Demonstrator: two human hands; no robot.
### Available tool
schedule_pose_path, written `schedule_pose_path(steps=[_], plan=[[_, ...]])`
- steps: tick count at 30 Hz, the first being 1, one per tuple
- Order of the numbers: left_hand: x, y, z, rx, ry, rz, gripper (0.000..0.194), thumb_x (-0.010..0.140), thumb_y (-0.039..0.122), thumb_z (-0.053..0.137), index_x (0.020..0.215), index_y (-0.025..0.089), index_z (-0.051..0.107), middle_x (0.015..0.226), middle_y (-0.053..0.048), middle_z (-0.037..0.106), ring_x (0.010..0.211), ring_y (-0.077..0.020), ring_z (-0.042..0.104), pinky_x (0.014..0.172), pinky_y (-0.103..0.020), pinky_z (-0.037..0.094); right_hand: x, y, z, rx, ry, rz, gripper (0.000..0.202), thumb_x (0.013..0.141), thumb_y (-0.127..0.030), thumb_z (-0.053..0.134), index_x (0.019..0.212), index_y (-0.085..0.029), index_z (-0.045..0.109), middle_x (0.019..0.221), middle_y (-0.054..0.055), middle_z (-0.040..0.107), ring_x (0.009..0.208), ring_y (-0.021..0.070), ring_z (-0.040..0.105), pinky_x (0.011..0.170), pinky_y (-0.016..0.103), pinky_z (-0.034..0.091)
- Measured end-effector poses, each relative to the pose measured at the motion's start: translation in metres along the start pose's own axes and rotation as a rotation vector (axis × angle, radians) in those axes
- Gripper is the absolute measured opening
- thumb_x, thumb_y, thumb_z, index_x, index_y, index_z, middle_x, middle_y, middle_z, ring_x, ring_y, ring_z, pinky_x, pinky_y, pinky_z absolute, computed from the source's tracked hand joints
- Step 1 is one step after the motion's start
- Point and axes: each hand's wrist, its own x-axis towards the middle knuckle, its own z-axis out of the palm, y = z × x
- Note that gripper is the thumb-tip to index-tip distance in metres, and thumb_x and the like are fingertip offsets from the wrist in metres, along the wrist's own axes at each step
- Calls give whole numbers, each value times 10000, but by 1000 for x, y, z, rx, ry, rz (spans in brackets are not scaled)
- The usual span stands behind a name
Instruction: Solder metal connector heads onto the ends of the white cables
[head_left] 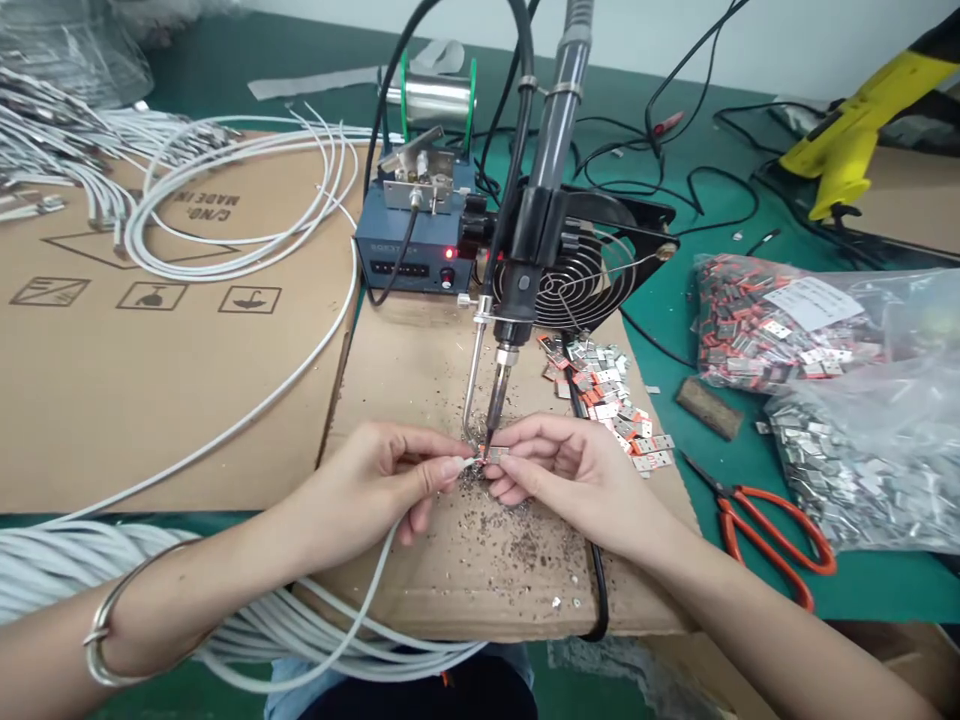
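Observation:
My left hand (401,475) pinches a white cable (381,565) close to its stripped end, thumb and forefinger together. Facing it, my right hand (566,470) grips a small metal USB connector (496,455) with an orange part between thumb and fingers. Cable end and connector meet right under the tip of a soldering iron (499,395), which is fixed pointing down in a stand. A thin metal solder feed tube (474,375) ends beside the tip. Whether the wires are joined to the connector is too small to tell.
Behind stands a blue solder feeder (412,250) with a solder spool (439,100) and a fan (570,280). Loose USB connectors (615,400) lie right, near bagged connectors (780,320), bagged metal shells (862,460) and orange-handled scissors (780,540). Coiled cables (247,625) lie at lower left.

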Motion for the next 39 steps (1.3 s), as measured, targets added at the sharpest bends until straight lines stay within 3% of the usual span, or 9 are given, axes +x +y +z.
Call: schedule_pose_path(steps=[14, 27, 39], plan=[[0, -2, 1, -42, 17, -22, 238, 710, 312, 631, 816, 99, 638, 398, 43, 498, 334, -79, 438, 336, -158, 386, -2, 0, -2, -68, -41, -63, 125, 770, -191, 662, 854, -107, 621, 719, 56, 712, 566, 72, 669, 525, 116, 565], [-3, 3, 1, 4, -19, -57, 219, 802, 296, 568, 862, 85, 582, 389, 63, 490, 340, -52, 435, 370, -128, 372, -3, -9, 2, -116, -15, -9, 202, 757, -266, 678, 849, -98, 613, 725, 71, 709, 498, 64, 624, 464, 136, 531], [-1, 2, 1, -11, -17, -56, 240, 783, 317, 580, 843, 84, 580, 383, 60, 493, 333, -44, 425, 375, -124, 368, -3, -11, -1, -160, -17, 9, 230, 758, -287, 678, 865, -91, 620, 757, 86, 714, 401, 15, 512, 358, 104, 404]])
